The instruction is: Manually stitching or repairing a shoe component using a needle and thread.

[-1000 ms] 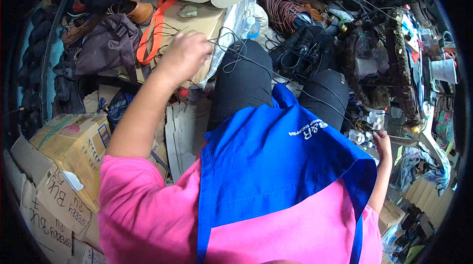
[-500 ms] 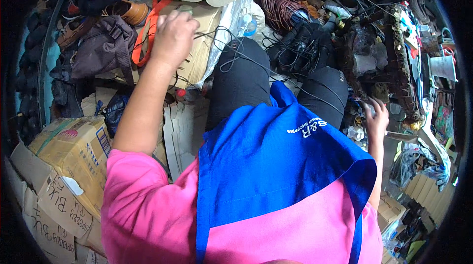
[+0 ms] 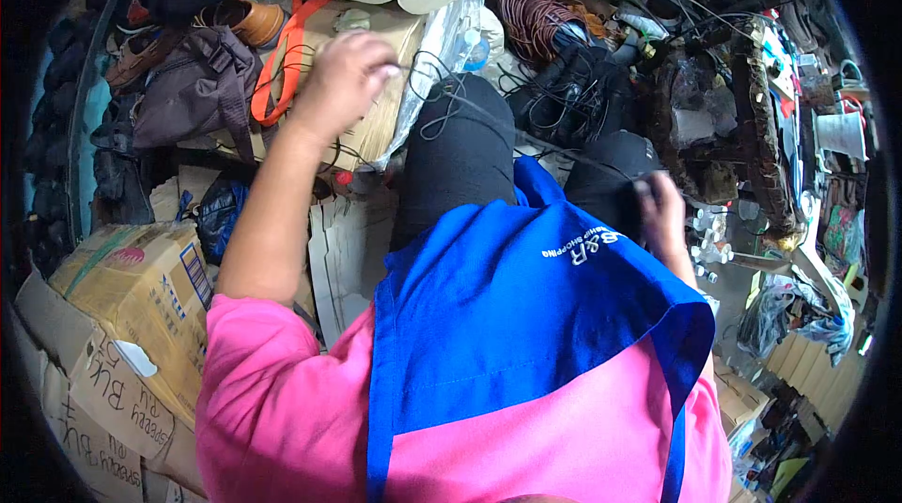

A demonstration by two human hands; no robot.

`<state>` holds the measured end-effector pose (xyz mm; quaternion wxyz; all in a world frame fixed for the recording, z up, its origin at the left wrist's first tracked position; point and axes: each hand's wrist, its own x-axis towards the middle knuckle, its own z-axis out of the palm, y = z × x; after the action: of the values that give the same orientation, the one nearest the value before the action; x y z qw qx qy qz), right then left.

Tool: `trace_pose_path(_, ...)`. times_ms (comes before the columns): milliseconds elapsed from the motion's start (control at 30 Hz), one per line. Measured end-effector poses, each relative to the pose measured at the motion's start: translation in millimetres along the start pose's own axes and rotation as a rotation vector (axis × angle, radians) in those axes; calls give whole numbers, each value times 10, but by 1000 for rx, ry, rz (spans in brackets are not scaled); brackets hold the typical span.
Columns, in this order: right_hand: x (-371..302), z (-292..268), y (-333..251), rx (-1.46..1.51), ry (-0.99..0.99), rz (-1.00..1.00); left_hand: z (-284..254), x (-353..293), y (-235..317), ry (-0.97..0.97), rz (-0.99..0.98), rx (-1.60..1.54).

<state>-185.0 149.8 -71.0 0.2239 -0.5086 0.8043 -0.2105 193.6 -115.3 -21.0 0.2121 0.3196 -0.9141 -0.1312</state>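
A long thin black cord (image 3: 489, 114) runs in loose loops across my dark-trousered thighs. My left hand (image 3: 346, 80) is closed with thumb and fingers pinching this cord, above a cardboard piece (image 3: 381, 118) at the left. By my right thigh, my right hand (image 3: 665, 212) has its fingertips pressed together where the cord reaches them; the hand's underside is hidden. A blue apron (image 3: 526, 315) covers my lap. Beyond my knees lies a pair of black shoes (image 3: 573, 94) with more dark cord tangled over it.
An orange strap (image 3: 274, 80) and a dark bag (image 3: 202, 90) lie left of my left hand. A worn wooden frame (image 3: 756, 118) stands at the right, with small white bottles (image 3: 709, 245) below it. A taped carton (image 3: 141, 292) sits at lower left.
My right hand has moved left and inward from beside the wooden frame to my right thigh, its spread fingers now closed at the cord. My left hand has shifted slightly right and down, fingers pinching.
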Motion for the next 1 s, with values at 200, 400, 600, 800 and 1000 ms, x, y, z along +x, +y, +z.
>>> trace_pose_path(200, -20, -430, 605, 552, 227, 223, -374, -68, -283, -149, -335, -295)
trace_pose_path(400, -108, -742, 762, 515, 287, 400, -537, -126, -462, -192, -342, -224)
trace_pose_path(600, -289, -1000, 1179, 535, 327, 514, -542, -170, -549, -106, -215, 143)
trace_pose_path(800, -378, -877, 1197, 573, 258, 482, -340, -65, -111, 49, -76, 340)
trace_pose_path(1000, -354, -860, 1069, 516, 217, 484, 59, 78, 200, -62, 176, 245)
